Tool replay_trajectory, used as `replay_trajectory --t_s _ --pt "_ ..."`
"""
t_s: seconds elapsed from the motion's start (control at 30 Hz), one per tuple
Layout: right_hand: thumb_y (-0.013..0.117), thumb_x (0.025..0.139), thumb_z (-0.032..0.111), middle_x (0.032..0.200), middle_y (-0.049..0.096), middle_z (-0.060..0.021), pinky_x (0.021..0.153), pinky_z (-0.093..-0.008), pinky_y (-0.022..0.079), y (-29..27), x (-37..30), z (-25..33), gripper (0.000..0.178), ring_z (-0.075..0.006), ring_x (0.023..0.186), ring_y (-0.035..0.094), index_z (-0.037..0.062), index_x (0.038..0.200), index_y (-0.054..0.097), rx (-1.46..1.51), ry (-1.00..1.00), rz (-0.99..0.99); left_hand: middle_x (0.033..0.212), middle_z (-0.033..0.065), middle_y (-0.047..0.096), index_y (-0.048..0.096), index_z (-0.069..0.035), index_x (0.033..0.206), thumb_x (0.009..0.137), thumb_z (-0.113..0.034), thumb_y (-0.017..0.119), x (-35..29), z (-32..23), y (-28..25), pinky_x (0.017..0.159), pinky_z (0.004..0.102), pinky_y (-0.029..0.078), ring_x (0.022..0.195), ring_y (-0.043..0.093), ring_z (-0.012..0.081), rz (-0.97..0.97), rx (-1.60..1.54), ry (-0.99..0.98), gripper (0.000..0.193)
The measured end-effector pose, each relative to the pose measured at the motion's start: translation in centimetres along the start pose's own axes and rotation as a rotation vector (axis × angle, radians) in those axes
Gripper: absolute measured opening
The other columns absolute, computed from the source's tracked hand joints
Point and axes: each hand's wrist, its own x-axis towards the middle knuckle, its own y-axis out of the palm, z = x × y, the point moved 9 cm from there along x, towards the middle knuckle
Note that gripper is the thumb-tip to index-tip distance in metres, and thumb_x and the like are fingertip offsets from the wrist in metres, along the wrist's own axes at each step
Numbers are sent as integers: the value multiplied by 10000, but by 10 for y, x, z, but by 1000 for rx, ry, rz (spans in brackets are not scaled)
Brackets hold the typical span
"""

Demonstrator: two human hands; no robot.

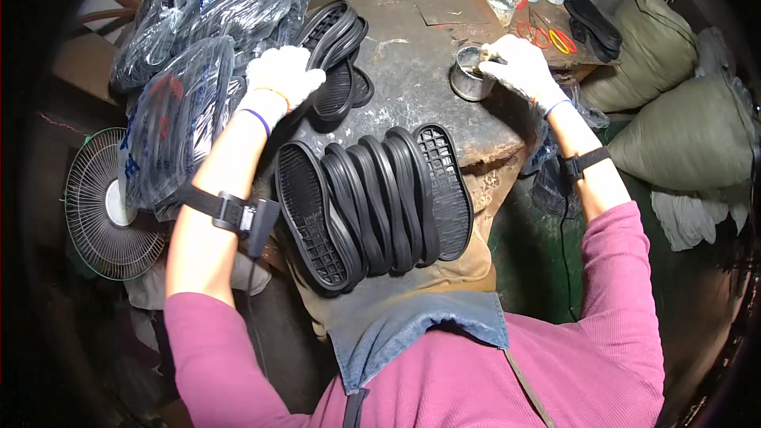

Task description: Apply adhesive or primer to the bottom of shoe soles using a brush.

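Note:
My left hand (284, 79), in a white glove, is closed at the near left side of a small pile of black shoe soles (337, 32). Its fingers are curled at a sole's edge, partly hidden by the glove. At the right of the table, my right hand (519, 67), gloved too, pinches over the rim of a stained metal cup (471, 79). What its fingers hold dips toward the cup and is too small to make out. Across my lap stands a row of several black shoe soles (376, 202), packed side by side, with the end ones showing their gridded insides.
Plastic-wrapped bundles of soles (246, 0) are heaped at the far left, above a standing fan (119, 202). Scissors with orange and yellow handles (561, 40) lie at the right, near more black soles (593, 25). Stuffed green sacks (686, 139) stand at the right.

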Motion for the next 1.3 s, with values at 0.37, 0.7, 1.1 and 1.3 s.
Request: replay_trajectory --t_s 0.37,0.7,1.1,1.3 --pt "612 897 567 985 766 -108 775 -418 570 24 25 19 419 -308 902 732 216 990 819 -175 202 433 1282 104 696 696 -151 1271 881 -175 575 -6 16 -40 1017 445 503 1163 659 333 -311 -169 7 409" --pt "646 860 597 1043 763 -103 847 -430 557 22 36 28 434 -298 992 726 262 1095 789 -50 123 302 1021 60 707 737 -205 925 840 -163 612 -16 -2 -32 919 503 511 1044 666 301 -432 34 -101 158" --pt "638 894 538 1041 737 -95 839 -438 538 34 24 13 376 -295 985 704 214 1038 765 -190 233 302 1303 197 625 751 -169 1084 839 -309 708 -8 -21 11 1030 489 501 1178 627 404 -394 -445 -237 286" --pt "640 909 350 1144 685 -98 979 -406 503 28 20 24 372 -296 1138 635 158 1223 694 268 231 318 1445 224 543 743 -145 1091 807 -163 694 3 50 38 1159 425 392 1391 488 375 -431 -605 -38 289"
